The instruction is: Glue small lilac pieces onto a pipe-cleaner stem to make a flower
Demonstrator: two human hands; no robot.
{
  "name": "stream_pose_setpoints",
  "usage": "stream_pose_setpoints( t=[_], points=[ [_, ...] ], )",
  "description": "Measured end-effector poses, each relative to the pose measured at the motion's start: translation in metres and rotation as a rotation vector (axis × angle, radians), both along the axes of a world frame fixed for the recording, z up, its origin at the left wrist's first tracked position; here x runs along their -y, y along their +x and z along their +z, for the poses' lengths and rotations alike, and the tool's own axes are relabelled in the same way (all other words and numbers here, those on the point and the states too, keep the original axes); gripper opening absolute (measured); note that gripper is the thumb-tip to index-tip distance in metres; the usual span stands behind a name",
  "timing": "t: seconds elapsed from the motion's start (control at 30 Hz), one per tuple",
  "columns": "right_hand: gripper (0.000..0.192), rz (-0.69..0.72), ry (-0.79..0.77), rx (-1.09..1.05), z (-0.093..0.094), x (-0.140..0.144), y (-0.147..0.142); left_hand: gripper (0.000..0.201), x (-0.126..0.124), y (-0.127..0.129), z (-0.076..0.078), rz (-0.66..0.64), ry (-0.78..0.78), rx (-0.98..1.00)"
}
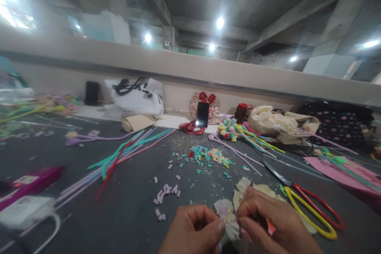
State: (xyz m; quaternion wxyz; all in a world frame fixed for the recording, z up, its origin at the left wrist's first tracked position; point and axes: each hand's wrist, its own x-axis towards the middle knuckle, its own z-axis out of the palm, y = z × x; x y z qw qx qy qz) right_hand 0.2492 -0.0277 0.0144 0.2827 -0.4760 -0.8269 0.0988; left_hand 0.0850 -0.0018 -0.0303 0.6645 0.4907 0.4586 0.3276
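Note:
My left hand and my right hand are close together at the near edge of the table, both with fingertips pinched. What lies in the pinches is too small and blurred to name. Just behind the fingertips shows a pale, lilac-tinted crumpled piece. Beside it, partly under my right hand, lies crumpled beige paper. A bit of red shows beneath my right fingers. To the right rest scissors with one red and one yellow handle. Short lilac pieces are scattered left of my hands.
A pile of small coloured pieces lies mid-table. Fuzzy coloured stems spread on the left, with more flower-tipped stems at the back. A phone stands upright. A white bag and a cloth bag sit along the wall.

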Motion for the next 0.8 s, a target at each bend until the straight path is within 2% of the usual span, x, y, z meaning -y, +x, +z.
stream_pose_setpoints(
  t=[0.1, 0.27, 0.57, 0.8],
  points=[
    [0.014, 0.015, 0.037, 0.066, 0.004, -0.001, 0.000, 0.014, 0.000, 0.004, -0.001, 0.013, 0.025, -0.048],
    [0.014, 0.047, 0.111, 0.124, -0.006, -0.007, -0.001, 0.012, 0.000, 0.008, 0.002, 0.022, 0.030, -0.127],
    [0.015, 0.031, 0.197, 0.105, -0.016, -0.012, -0.003, 0.011, 0.001, 0.006, 0.005, 0.007, 0.094, -0.200],
    [0.015, 0.013, 0.265, 0.062, -0.022, -0.014, -0.006, 0.012, 0.002, 0.005, 0.003, 0.016, 0.219, -0.247]
  ],
)
